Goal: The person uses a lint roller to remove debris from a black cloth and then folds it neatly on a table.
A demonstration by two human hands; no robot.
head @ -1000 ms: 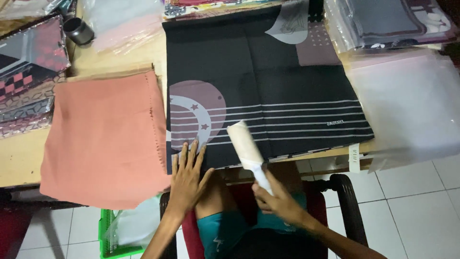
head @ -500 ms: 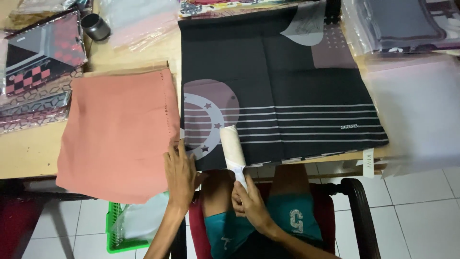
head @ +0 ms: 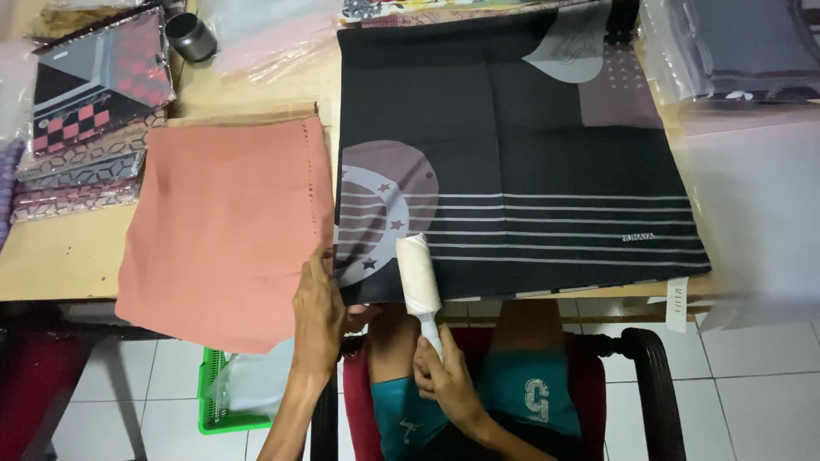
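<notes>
A black cloth [head: 512, 154] with white stripes and a mauve circle lies spread flat on the wooden table [head: 51, 256]. My right hand [head: 448, 384] grips the white handle of a lint roller [head: 418, 275], whose pale roll rests on the cloth's near edge. My left hand [head: 318, 316] presses flat with fingers together on the cloth's near left corner, beside a folded salmon-pink cloth [head: 226, 226] that hangs over the table's front edge.
Packaged patterned cloths [head: 94, 102] are stacked at the left, with a dark round tin [head: 190, 36] behind them. Clear plastic bags [head: 752, 196] lie at the right. A green basket [head: 226, 393] stands on the tiled floor. I sit in a red chair with a dark armrest [head: 653, 376].
The lint roller has rolled toward me, from the striped area down to the cloth's near edge. My left hand has slid to the cloth's corner, fingers drawn together.
</notes>
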